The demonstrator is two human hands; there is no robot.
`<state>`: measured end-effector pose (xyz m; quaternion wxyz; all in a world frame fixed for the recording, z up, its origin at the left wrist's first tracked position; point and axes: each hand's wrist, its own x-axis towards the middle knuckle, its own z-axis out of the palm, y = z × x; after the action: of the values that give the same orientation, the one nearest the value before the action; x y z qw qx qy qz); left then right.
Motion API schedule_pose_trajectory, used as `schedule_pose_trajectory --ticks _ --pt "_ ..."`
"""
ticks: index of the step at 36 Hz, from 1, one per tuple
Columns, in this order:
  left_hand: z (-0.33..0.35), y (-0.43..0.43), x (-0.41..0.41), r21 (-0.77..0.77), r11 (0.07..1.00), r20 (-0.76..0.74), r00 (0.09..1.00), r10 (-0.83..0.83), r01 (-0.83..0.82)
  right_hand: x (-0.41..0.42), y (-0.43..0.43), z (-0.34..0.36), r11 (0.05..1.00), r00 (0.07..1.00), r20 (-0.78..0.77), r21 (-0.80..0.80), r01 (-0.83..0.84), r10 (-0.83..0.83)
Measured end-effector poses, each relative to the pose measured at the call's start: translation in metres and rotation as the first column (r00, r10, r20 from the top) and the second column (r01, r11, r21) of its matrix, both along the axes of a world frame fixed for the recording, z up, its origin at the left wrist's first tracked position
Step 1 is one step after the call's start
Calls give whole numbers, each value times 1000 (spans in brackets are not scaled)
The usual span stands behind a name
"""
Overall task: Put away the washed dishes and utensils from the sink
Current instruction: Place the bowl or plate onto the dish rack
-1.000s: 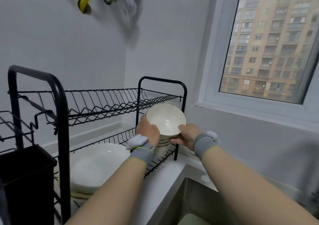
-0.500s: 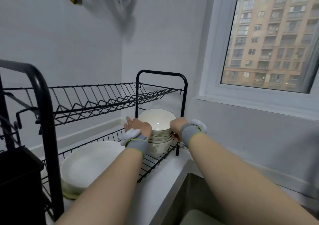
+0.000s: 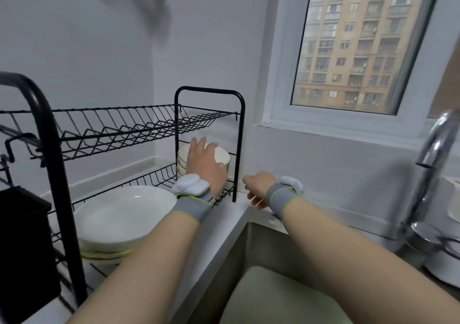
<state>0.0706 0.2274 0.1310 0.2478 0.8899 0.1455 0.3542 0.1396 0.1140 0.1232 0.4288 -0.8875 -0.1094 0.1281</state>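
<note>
Two empty hands: the left hand (image 3: 204, 165) is spread open over the stacked bowls (image 3: 222, 157) in the rack (image 3: 209, 89); the right hand (image 3: 257, 186) hangs loosely curled beside it.

left hand (image 3: 202, 163) over stacked bowls (image 3: 222, 158), dish rack (image 3: 236, 149)

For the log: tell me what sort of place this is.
Most likely a home kitchen, by the sink: a black two-tier dish rack holding stacked bowls and plates, a sink basin, and a chrome faucet.
</note>
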Motion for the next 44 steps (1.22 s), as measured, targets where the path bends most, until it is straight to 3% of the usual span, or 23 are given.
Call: schedule_pose_trajectory --ticks 14,29,38,44 --pt "-38 -152 -14 -123 941 -183 925 -334 315 -57 -151 -21 915 979 192 -379 136 -66" --pt "-74 -311 -32 -173 807 -276 758 -590 565 -116 -316 -35 852 938 267 -417 317 -219" --pt "-107 -374 -43 -155 703 -434 592 -679 694 -138 -396 -72 810 915 140 -430 400 -378" --pt "-144 -403 -48 -45 624 -643 455 -615 780 -146 -432 -108 778 911 66 -497 384 -407"
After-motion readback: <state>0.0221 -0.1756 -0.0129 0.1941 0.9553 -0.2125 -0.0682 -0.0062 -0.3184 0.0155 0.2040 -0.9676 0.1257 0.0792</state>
